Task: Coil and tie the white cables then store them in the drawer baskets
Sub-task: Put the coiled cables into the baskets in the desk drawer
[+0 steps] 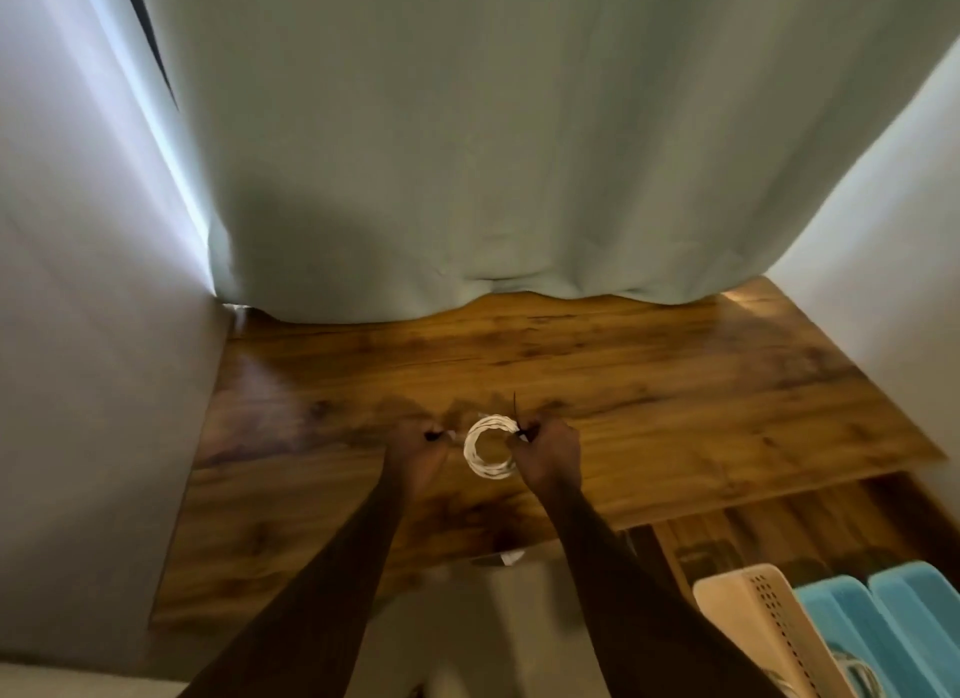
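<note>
A white cable (488,448) wound into a small round coil is held just above the wooden table (649,385) near its front middle. My right hand (548,445) pinches the coil's right side, where a thin black tie (516,409) sticks up. At the coil's left side my left hand (418,445) pinches a small dark piece together with a white cable end. An open drawer (779,531) at the lower right holds a beige perforated basket (753,624) and two blue baskets (883,630); more white cable lies in a blue one.
A pale green curtain (519,152) hangs over the table's far edge. White walls close in on the left and right. A small white scrap (511,558) shows below the table's front edge.
</note>
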`<state>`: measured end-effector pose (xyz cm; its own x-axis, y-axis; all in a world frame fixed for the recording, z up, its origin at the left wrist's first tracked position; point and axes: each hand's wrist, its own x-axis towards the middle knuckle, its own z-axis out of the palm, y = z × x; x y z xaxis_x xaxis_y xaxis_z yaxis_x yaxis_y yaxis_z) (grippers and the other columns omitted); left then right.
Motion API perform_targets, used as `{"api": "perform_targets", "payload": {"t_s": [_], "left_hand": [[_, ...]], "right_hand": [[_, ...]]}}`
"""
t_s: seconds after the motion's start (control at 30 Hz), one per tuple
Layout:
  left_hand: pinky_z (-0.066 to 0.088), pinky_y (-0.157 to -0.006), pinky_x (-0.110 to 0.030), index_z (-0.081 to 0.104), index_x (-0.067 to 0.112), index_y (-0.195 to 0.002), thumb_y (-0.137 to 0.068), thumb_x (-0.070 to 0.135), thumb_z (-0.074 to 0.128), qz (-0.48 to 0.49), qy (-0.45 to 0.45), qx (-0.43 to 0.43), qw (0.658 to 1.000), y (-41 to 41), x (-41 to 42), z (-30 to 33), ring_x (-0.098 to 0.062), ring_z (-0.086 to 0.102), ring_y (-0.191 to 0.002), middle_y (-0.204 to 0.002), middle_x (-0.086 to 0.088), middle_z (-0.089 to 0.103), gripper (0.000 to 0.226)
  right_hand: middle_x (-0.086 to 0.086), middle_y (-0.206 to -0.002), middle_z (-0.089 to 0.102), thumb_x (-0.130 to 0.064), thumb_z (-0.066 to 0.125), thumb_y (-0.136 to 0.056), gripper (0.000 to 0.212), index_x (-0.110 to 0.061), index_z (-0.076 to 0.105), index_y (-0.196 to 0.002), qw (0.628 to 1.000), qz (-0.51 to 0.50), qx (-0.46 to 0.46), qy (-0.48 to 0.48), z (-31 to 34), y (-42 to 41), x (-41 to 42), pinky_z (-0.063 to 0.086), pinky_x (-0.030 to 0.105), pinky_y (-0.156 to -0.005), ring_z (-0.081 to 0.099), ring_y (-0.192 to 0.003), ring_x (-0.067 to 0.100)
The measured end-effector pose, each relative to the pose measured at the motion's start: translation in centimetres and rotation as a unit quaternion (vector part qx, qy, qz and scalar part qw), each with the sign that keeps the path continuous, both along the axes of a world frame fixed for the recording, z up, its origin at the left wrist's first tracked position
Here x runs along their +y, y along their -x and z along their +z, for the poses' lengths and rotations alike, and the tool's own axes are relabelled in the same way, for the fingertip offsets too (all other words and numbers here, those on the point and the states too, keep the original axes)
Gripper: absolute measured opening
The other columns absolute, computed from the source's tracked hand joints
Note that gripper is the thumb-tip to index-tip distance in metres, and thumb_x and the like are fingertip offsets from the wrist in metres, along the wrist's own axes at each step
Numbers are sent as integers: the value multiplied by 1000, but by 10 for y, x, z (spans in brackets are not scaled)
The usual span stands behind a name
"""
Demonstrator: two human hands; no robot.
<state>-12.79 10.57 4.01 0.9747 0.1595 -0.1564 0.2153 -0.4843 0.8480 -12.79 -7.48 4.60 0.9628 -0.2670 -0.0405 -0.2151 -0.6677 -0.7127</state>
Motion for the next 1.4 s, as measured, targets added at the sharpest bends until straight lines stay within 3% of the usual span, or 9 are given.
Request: {"api": "perform_targets", "payload": {"t_s": [0.07, 0.2, 0.33, 0.5, 0.77, 0.93, 1.07, 1.23, 1.4], "left_hand": [[33, -55, -24, 58, 14, -55, -85, 15, 69, -9, 2, 3, 1000, 9, -24, 4, -7, 48, -54, -52, 2, 53, 32], [34, -55, -27, 57, 0, -56, -82, 9, 66, -35, 22, -13, 999, 35, -76, 4, -12, 45, -53, -54, -14, 52, 29], [26, -52, -31, 40, 12, -50, -82, 12, 65, -56, 12, -14, 998, 78, -140, 7, -14, 37, -51, -52, -7, 37, 40], [30, -55, -31, 49, 3, -56, -81, 29, 60, -80, 34, -10, 996, 148, -225, 8, -14, 43, -56, -54, -5, 41, 38], [27, -54, -27, 38, 14, -46, -83, 9, 67, -165, 28, -36, 985, 229, -339, 8, -4, 31, -46, -48, 3, 32, 47], [42, -52, -31, 62, -4, -68, -87, 18, 65, -222, -22, -19, 975, 244, -403, 4, -11, 52, -58, -59, -8, 58, 30], [43, -51, -39, 51, -2, -57, -83, 24, 66, -249, -5, -28, 968, 233, -462, -7, -15, 45, -50, -51, -11, 46, 39], [37, -52, -33, 41, 13, -50, -81, 20, 69, -293, 18, -23, 956, 215, -553, -18, -15, 44, -51, -50, -6, 40, 43], [47, -51, -41, 48, -5, -56, -84, 24, 69, -327, 16, -25, 944, 202, -615, -40, -16, 47, -47, -54, -26, 51, 45]], "right_hand": [[2, -85, 75, -20, 76, -75, 12, -16, 74, -87, 1000, -16, -9, -3, 4, 18, -24, 50, 29, -76, 70, -85, 23], [5, -90, 75, -22, 76, -77, 19, -14, 74, -94, 999, -51, -9, -6, 11, 60, -76, 53, 31, -78, 70, -88, 25], [6, -91, 76, -23, 75, -77, 20, -14, 74, -95, 996, -84, -3, -9, 16, 115, -134, 49, 27, -74, 70, -87, 25], [-1, -89, 73, -31, 76, -80, 23, -14, 72, -96, 992, -124, 16, -21, 23, 200, -211, 47, 29, -74, 67, -84, 20], [5, -98, 77, -33, 79, -81, 31, -11, 74, -102, 975, -221, 3, -21, 13, 302, -316, 51, 34, -87, 70, -98, 25], [3, -97, 76, -33, 79, -82, 30, -11, 73, -102, 963, -266, 8, -34, 8, 331, -372, 44, 26, -77, 70, -92, 21], [1, -94, 75, -32, 80, -81, 29, -11, 73, -100, 947, -319, 9, -47, 7, 341, -427, 45, 25, -72, 69, -87, 18], [0, -87, 72, -30, 81, -79, 22, -14, 72, -92, 921, -383, 17, -66, 8, 343, -508, 55, 32, -74, 68, -83, 18], [4, -98, 74, -26, 81, -81, 25, -13, 71, -99, 913, -403, 42, -45, -5, 337, -575, 57, 31, -72, 71, -85, 20]]}}
